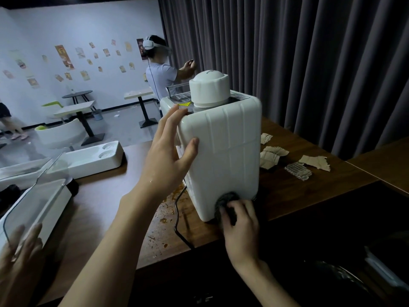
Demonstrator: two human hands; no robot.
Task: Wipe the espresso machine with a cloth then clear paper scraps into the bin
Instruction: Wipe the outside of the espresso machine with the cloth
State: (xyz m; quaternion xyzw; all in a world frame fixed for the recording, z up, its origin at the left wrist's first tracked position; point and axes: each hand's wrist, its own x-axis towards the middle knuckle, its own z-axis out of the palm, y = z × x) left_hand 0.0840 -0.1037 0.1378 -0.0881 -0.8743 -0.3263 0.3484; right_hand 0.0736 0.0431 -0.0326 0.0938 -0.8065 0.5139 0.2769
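We log the left hand (170,151) spread open on the upper corner of the white ribbed plastic espresso machine (223,156), fingers straight over its top edge and thumb on the near panel. The right hand (240,222) curls its fingers round a dark grey bunched cloth (225,201), pressing it to the machine's bottom corner. Torn brown paper scraps (273,155) lie on the dark brown wooden counter (309,191) just right of the machine

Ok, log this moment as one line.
phase: wiping | left hand: steadies espresso machine | right hand: holds cloth at its lower edge | paper scraps: on counter, uncleared
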